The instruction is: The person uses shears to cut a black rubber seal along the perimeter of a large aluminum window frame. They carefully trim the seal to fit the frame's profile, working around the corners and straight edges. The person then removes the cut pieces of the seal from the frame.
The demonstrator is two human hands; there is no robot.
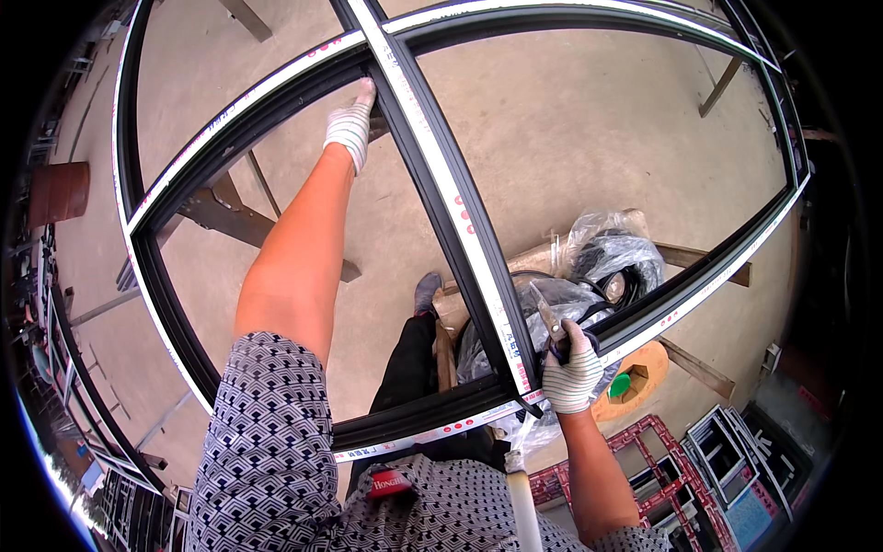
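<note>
A large black window frame [476, 259] with white printed protective strips lies across raised supports in front of me. My left hand [349, 132], in a white striped glove with a bare thumb tip, reaches to an inner corner beside the middle bar. Its thumb presses against the dark inner edge, while the other fingers are mostly hidden. Near the frame's close edge, right of the middle bar, my right hand [572, 370] is closed around the dark handles of a pair of scissors [549, 317]. Their blades point up and away, slightly parted.
Below the frame lie clear plastic bags [602, 244] with black coils and an orange ring-shaped spool [648, 368] holding something green. A white tube [524, 511] stands close to my body. Red-wrapped frames [658, 465] lean at lower right, and a rusty drum [60, 193] stands far left.
</note>
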